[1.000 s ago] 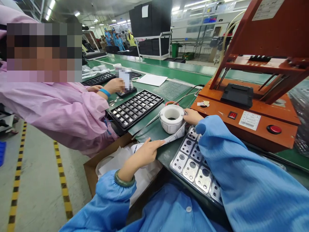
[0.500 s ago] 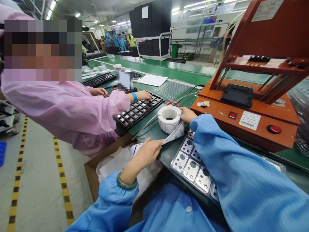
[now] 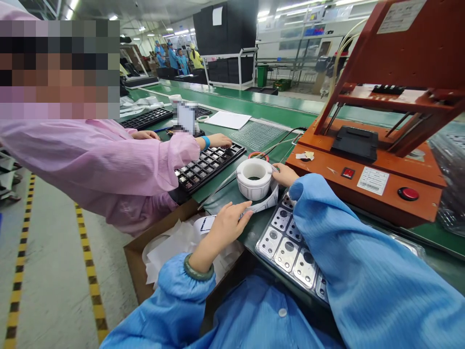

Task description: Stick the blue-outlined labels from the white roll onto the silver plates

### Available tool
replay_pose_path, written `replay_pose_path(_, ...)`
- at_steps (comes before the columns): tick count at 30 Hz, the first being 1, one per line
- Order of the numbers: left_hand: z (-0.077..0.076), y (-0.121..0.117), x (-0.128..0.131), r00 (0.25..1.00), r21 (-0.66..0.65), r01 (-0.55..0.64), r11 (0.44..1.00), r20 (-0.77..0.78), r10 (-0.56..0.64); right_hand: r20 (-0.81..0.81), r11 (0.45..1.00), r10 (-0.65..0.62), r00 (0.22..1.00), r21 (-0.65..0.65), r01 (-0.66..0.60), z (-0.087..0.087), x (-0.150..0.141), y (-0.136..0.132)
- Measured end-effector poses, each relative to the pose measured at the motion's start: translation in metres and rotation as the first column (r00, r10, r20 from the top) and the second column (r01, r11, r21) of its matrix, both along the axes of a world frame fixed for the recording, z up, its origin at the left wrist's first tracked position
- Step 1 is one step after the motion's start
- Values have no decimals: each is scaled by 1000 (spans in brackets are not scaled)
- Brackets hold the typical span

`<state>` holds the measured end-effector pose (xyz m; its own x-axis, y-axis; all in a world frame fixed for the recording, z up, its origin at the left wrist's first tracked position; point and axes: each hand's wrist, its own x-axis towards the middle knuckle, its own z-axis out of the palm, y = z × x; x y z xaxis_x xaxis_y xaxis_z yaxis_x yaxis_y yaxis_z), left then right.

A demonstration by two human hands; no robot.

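The white label roll [image 3: 254, 190] sits on the green bench [image 3: 212, 196], its right edge gripped by the right hand [image 3: 286, 174]. The label strip [image 3: 268, 204] runs to the left hand [image 3: 228, 224]; whether its fingers pinch the strip cannot be determined. A plate tray [image 3: 286, 254] lies partly beneath the right sleeve [image 3: 337, 228].

White strip [image 3: 268, 203] partly hidden behind the left hand [image 3: 228, 224]
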<state>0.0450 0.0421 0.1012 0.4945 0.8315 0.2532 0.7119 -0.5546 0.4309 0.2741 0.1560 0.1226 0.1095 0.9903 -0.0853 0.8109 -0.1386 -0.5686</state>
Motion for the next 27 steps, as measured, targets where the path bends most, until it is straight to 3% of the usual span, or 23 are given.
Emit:
replay_pose_path(5,3,2,11,994,45,-47,998,97,43,26,983,19,999,182,-24,-6,9,-7)
replay_pose_path(12,5,-2,12,965,157,-105,982,254,62,157,904,105,982,396,-160,-3,8,-20)
replay_pose_path(20,0,-7,14,962,208,-39,977,271,-20,320,882,97,943,412,-230,10,3,-33)
replay_pose_path(27,4,-15,14,972,206,23,978,226,-71,391,907,70,918,358,-222,14,-1,-32)
